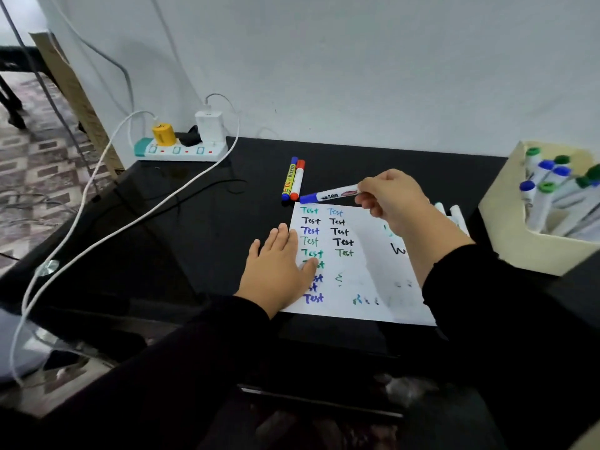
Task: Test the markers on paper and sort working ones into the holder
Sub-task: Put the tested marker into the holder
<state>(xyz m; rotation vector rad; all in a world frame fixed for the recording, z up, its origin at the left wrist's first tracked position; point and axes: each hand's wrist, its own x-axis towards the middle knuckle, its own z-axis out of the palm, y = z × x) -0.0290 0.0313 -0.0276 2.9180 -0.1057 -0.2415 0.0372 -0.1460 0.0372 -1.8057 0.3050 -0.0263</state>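
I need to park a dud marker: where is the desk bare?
Bare black desk lies between the white power strip and the white paper. Crowded: the beige holder, loose white markers beside it, and two markers above the paper.

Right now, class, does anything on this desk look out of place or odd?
Mildly: two capped markers lie loose above the paper, outside the holder. The bottom scribbles look faint and patchy.
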